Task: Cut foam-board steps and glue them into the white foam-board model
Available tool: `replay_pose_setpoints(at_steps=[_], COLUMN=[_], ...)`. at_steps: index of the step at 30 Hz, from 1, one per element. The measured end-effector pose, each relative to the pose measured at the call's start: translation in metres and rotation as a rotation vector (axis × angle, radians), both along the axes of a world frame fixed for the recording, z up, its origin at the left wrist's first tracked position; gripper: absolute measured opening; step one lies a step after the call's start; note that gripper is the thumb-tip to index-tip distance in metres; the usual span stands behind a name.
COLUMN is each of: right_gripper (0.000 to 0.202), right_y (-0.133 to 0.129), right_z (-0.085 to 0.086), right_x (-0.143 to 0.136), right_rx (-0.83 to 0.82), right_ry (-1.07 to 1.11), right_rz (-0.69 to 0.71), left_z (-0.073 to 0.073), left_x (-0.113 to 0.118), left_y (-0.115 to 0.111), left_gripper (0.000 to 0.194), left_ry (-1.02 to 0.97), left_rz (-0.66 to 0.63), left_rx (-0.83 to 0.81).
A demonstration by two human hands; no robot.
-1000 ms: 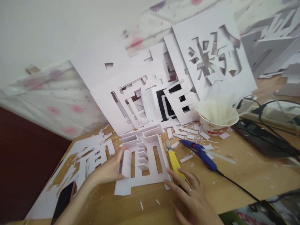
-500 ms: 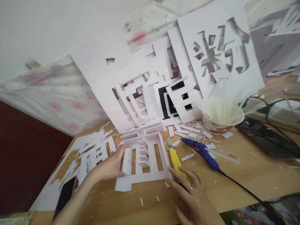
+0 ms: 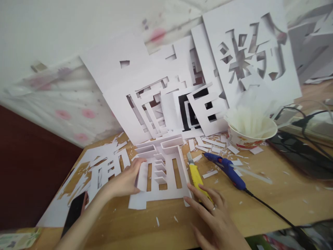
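A white board letter (image 3: 168, 193) with upright side strips lies on the wooden table, several slots cut through its base. My left hand (image 3: 127, 178) grips its left wall strip (image 3: 142, 177), fingers at the far end and thumb at the near end. On the other side, my right hand (image 3: 212, 211) is open, fingers spread, with its fingertips against the right wall near the lower corner. Partly under those fingers is a yellow utility knife (image 3: 196, 177), its blade pointing away. A blue glue gun (image 3: 226, 170) rests to the right of the knife, a clear glue stick beside it.
Behind stand large white cut-out boards (image 3: 252, 52) leaning on the wall. A paper bowl of glue sticks (image 3: 251, 135) is at the back right, near a dark tablet-like slab (image 3: 299, 156). Scraps (image 3: 213, 142) litter the table; a phone (image 3: 74, 211) and cut sheets (image 3: 96, 163) lie left.
The whole view has shifted slightly, so things appear a little further right. Both hands keep their places at the white board letter.
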State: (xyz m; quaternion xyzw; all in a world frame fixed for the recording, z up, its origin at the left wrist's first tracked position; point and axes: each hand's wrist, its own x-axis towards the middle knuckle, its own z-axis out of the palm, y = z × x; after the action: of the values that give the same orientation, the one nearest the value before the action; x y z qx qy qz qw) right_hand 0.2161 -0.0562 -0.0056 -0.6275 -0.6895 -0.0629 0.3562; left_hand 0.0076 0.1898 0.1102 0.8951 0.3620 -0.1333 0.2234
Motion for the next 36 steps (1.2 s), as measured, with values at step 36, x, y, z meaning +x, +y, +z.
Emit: replay_pose_setpoints(at_steps=[36], right_gripper=[0.064], right_y=[-0.003], right_z=[0.0], right_x=[0.0], right_rx=[-0.041], right_ry=[0.027], right_rz=[0.022], left_z=[0.006], left_x=[0.012], left_y=[-0.005], left_gripper=[0.09], left_ry=[0.041], left_rz=[-0.017], left_rx=[0.023])
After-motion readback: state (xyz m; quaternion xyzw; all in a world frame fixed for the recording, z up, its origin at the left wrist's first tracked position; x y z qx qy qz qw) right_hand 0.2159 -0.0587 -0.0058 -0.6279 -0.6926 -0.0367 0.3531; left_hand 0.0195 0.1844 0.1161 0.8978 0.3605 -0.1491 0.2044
